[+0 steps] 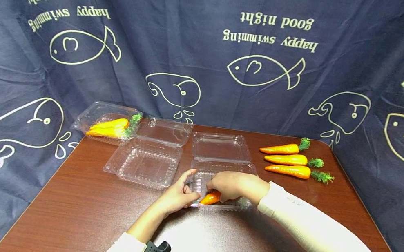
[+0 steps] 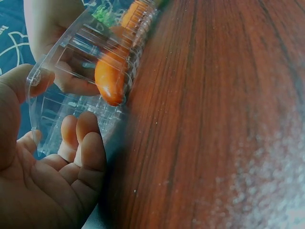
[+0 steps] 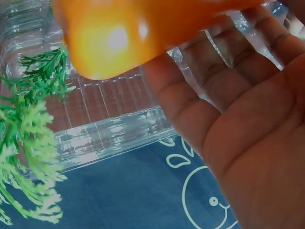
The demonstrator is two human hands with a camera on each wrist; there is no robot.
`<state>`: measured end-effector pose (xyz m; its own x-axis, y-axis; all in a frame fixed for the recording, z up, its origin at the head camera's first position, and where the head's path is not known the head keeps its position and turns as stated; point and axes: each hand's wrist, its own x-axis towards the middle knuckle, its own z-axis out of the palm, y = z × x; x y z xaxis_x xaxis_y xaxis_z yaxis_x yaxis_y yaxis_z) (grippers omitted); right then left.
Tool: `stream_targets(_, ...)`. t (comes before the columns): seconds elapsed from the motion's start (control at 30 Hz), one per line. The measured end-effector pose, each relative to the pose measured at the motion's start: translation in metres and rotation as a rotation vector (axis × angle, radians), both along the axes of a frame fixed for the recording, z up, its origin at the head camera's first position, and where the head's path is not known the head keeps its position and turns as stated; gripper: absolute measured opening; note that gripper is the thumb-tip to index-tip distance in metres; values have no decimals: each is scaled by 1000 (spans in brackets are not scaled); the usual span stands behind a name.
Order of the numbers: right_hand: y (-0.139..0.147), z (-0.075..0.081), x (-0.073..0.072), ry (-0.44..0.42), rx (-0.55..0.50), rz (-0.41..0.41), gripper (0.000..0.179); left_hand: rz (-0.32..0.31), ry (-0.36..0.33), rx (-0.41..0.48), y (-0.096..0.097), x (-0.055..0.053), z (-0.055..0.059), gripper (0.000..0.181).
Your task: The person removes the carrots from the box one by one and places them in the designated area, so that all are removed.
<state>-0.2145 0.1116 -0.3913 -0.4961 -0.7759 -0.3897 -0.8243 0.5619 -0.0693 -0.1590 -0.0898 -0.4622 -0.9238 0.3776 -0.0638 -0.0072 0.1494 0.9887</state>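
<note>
An orange carrot (image 1: 211, 198) with green fronds lies along the near side of a clear plastic clamshell container (image 1: 201, 179) at the table's middle. Reaching in from above, my right hand (image 1: 230, 184) holds this carrot; its thumb is hidden in the right wrist view. My left hand (image 1: 176, 197) grips the container's near left corner, with the thumb (image 2: 40, 83) over the rim and several fingers curled below it. Through the plastic, the left wrist view shows the carrot's tip and more orange farther along; whether that is a second carrot I cannot tell.
Three carrots (image 1: 287, 159) lie in a column on the right of the brown table (image 1: 80, 195). Left of centre stands another open clamshell (image 1: 146, 163). Farther left, a clamshell (image 1: 92, 110) at the back corner holds carrots. A dark blue curtain (image 1: 209, 53) surrounds the table.
</note>
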Motion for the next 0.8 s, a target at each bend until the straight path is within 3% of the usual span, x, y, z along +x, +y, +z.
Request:
stream_targets(0.07, 1, 0, 0, 5, -4, 12, 24, -6, -2, -1, 0, 0, 0, 81)
stream_targets(0.13, 1, 1, 0, 16, -10, 27, 24, -4, -1, -8, 2, 3, 7, 80)
stream_targets(0.3, 4, 0, -1, 45, -33, 51, 21, 13, -3, -30, 3, 2, 7, 80)
stream_targets(0.37, 5, 2, -1, 56, -36, 49, 21, 14, -3, -30, 2, -1, 0, 81)
stream_targets(0.47, 6, 6, 1, 81, -49, 54, 21, 16, 1, -24, 2, -1, -1, 82)
stream_targets(0.8, 14, 20, 12, 273, -107, 42, 18, 24, 15, -17, 2, 0, -1, 80)
